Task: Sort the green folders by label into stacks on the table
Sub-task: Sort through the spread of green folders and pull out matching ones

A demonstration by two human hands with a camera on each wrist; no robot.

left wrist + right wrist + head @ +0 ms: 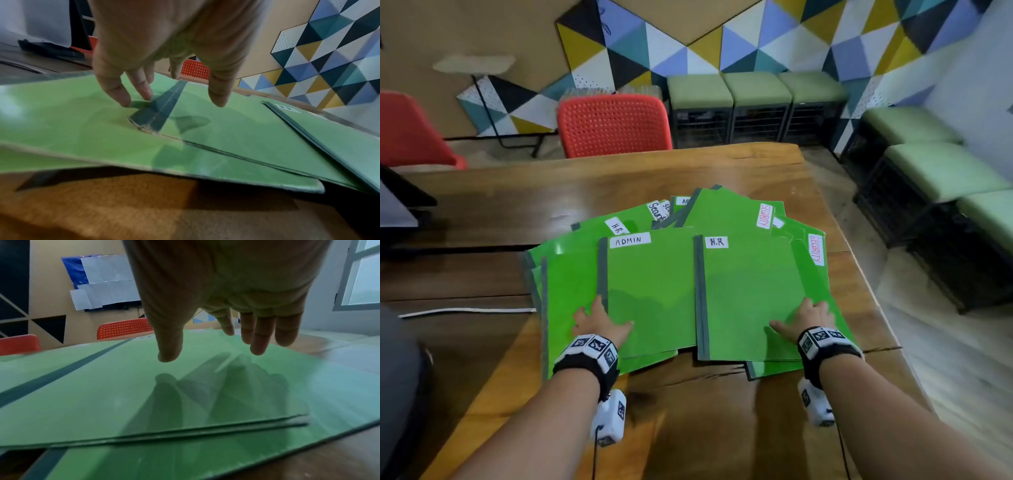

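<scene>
A loose heap of glossy green folders (pixel 654 291) with grey spines is spread on the brown wooden table (pixel 551 198). White labels reading ADMIN (pixel 629 240), H.R (pixel 716 242) and SECURITY (pixel 816 249) are legible. The left hand (pixel 599 322) and right hand (pixel 808 320) are extended with fingers relaxed, nothing grasped. In the right wrist view, the right fingertips (pixel 259 350) are seen clear of the cover.

wooden table (pixel 524 205) carries overlapping green folders (pixel 654 291) (labels showing).
</scene>
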